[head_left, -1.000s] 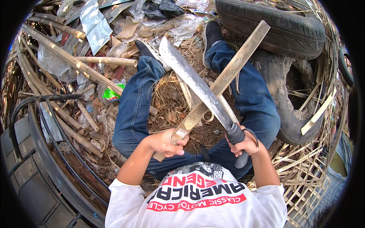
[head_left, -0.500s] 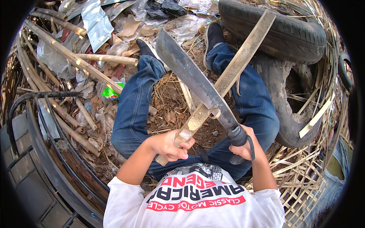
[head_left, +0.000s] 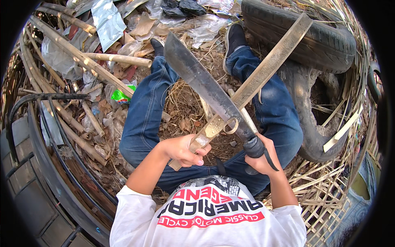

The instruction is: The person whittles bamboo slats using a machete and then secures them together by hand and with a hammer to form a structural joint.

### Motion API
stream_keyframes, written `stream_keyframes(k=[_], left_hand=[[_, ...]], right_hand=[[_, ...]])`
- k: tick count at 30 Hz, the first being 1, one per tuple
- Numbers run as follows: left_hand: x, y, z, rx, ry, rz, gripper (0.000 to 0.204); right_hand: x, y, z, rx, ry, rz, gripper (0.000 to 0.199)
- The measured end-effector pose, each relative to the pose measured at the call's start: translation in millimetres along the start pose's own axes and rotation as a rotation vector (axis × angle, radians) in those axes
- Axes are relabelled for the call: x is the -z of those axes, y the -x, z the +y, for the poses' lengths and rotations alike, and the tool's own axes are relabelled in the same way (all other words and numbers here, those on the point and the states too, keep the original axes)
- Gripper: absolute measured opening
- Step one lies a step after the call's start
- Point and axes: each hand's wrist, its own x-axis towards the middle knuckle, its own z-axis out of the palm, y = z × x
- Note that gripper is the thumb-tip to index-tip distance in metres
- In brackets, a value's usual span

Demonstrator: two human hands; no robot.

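Observation:
My left hand [head_left: 187,151] is closed around the near end of a split bamboo strip [head_left: 273,66], which slants away to the far right, its hollow side facing up. In my right hand [head_left: 263,161] is the dark handle of a machete [head_left: 201,82], a loose black strap hanging from it. The broad, worn blade crosses over the bamboo and points far left. A thin curled shaving [head_left: 231,126] shows beside the blade near the handle, where the two cross. Whether the edge bites into the bamboo is hidden under the blade.
Worn tyres [head_left: 304,41] lie at the far right, with woven bamboo strips [head_left: 317,185] below them. Bamboo poles [head_left: 82,61] and plastic litter [head_left: 108,24] cover the left side. A black metal frame [head_left: 49,98] stands at the lower left. My bent legs [head_left: 144,119] flank the work.
The bamboo strip's far end has swung slightly right. The machete has shifted a little left, its blade turned to show more of its flat face. Both hands keep their grip.

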Motion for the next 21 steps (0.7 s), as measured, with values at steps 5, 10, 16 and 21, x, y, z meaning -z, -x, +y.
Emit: stream_keyframes(k=[5, 10, 16, 21], left_hand=[[1, 1, -8, 0.017, 0.135, -0.05, 0.037], [13, 8, -10, 0.03, 0.019, 0.048, 0.036], [9, -1, 0, 0.053, -0.025, -0.024, 0.036], [9, -3, -16, 0.028, 0.146, -0.03, 0.037]], right_hand=[[17, -4, 13, -0.142, -0.094, -0.198, 0.024], [5, 5, 24, -0.406, -0.496, -0.324, 0.023], [-16, -1, 13, 0.008, 0.028, -0.002, 0.029], [1, -8, 7, -0.261, -0.194, -0.214, 0.022]])
